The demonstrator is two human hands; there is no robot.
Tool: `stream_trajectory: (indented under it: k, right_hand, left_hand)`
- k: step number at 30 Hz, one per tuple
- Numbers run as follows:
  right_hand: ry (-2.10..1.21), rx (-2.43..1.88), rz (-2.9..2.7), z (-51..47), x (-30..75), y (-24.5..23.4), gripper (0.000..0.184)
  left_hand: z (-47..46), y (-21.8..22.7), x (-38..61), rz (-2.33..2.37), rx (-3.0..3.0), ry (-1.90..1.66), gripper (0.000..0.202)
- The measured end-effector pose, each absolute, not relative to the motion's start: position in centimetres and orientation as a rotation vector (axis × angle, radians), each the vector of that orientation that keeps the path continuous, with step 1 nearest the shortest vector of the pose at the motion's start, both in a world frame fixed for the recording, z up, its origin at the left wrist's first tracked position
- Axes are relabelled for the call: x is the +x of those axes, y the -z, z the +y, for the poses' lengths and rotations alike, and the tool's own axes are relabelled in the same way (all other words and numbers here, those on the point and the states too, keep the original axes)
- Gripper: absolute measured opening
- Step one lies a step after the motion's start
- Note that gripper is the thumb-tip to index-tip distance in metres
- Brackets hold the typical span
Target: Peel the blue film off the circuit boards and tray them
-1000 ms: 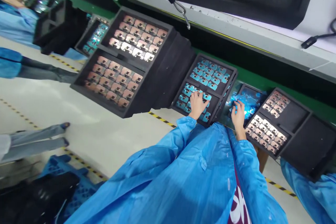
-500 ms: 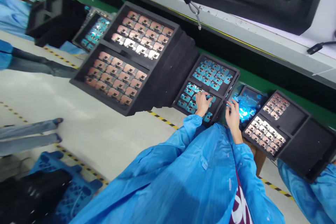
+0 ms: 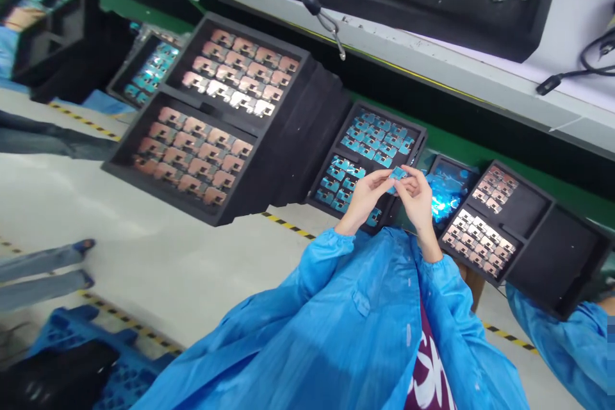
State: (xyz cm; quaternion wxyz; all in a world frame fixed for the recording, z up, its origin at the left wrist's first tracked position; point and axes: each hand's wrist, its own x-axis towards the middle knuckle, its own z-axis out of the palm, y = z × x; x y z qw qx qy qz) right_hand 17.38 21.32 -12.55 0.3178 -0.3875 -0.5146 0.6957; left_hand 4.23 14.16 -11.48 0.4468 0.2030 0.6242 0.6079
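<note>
Teal part [image 3: 398, 174]: pinched between left hand [image 3: 365, 198] and right hand [image 3: 417, 198], fingers half-closed
Foam tray [image 3: 384, 115]: beneath hands, its rows keeping parts apart

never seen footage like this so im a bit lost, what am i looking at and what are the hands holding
This comes from one camera worn on a person's head, looking forward and down, so you see roughly what they see, tilted to one side. The blue coat at the bottom is their own. Their bare left hand and right hand are raised together, holding a small teal piece between them. Just beyond the hands is a black foam tray with rows of similar teal pieces. Nearby are a larger black tray of copper-coloured pieces and a heap of shiny blue pieces. Another person's legs show on the floor at the left.
</note>
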Motion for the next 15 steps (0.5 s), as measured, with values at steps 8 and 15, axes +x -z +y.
stream_trajectory:
  k: [8,15]
  right_hand:
    - [-1.842,-1.167,-1.281,22.1,18.9,11.1,0.053]
    - [-1.823,-1.158,-1.329,22.5,19.6,10.5,0.048]
  left_hand:
    - [14.4,10.5,5.0,1.614,0.520,-1.461,0.031]
    - [14.8,9.6,5.6,1.628,0.631,-1.432,0.030]
